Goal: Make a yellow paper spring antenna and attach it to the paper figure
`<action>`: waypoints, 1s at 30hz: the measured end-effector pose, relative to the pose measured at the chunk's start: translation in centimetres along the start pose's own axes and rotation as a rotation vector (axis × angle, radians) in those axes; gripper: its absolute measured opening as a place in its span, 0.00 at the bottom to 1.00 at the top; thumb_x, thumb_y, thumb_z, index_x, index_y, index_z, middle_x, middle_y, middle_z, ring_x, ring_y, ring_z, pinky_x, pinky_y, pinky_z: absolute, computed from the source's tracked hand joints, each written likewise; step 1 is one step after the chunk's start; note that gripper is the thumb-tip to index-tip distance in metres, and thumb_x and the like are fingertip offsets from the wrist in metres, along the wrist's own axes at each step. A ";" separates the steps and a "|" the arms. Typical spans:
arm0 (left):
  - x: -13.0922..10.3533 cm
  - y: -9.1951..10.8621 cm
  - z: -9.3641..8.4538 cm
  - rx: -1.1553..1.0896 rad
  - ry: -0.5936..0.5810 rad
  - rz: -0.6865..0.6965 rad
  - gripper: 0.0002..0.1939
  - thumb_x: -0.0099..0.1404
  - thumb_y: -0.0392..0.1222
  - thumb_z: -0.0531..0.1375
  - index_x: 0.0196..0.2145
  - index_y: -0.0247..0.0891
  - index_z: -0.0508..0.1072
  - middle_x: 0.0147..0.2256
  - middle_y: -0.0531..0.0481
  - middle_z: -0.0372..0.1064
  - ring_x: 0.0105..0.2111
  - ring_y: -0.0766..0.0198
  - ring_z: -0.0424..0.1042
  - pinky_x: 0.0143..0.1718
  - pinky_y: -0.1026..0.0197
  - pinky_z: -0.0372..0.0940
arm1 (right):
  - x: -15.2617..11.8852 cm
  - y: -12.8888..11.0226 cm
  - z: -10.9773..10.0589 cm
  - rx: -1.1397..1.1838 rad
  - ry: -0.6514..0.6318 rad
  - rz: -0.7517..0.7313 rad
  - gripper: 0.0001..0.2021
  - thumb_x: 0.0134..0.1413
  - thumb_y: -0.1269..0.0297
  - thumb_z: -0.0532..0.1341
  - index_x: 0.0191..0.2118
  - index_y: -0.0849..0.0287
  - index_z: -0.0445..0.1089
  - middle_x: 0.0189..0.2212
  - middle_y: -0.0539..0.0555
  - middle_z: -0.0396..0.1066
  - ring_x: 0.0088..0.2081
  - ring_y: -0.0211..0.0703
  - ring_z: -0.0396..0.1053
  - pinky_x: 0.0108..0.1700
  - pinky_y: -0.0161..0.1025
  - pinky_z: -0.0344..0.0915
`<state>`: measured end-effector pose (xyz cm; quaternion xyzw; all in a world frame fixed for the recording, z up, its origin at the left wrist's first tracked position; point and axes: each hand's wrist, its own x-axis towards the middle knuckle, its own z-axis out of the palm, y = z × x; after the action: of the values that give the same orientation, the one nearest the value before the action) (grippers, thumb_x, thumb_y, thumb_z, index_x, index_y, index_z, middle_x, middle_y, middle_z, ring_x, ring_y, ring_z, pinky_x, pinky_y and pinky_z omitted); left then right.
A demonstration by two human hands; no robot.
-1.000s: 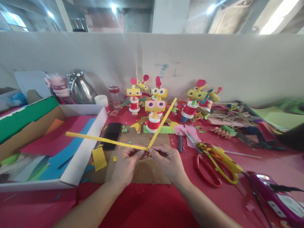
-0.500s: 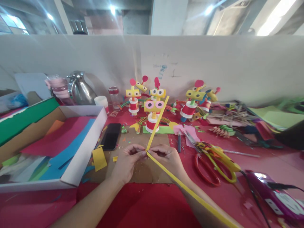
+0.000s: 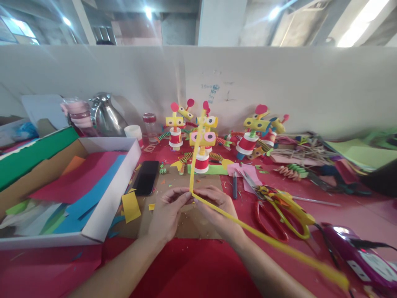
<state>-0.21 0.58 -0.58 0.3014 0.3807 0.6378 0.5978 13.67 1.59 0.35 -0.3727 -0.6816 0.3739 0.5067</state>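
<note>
Yellow paper strips meet at a corner between my two hands. One end stands up in front of the paper-cup figures; the other runs down to the right across my right forearm. My left hand pinches the corner with thumb and fingertips. Close beside it, my right hand has its fingers closed on the strip near the same point. Whether it is one strip or two is hidden by the fingers. Below the hands lies a brown cardboard sheet. Right behind it stands a paper-cup figure with coiled arms.
A white box of coloured paper stands left, near a black phone. Red-handled scissors, a yellow glue gun and a purple device lie right. More cup figures and a metal jug stand behind.
The strip's upright end has swung left and stands nearly vertical. Its long end has swung outward to the right, its tip now in view. My hands stay close together at the corner.
</note>
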 end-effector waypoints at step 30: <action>1.1 0.2 -1.6 0.071 -0.008 -0.218 0.10 0.41 0.36 0.71 0.25 0.34 0.78 0.28 0.49 0.74 0.29 0.68 0.71 0.34 0.65 0.65 | -0.2 1.7 0.3 -0.331 -0.020 -0.149 0.07 0.55 0.69 0.60 0.35 0.54 0.76 0.33 0.54 0.72 0.37 0.44 0.70 0.38 0.38 0.67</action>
<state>-1.80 1.49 -1.38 0.2817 0.4312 0.5538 0.6542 13.60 2.08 -1.29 -0.3955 -0.7646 0.2218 0.4580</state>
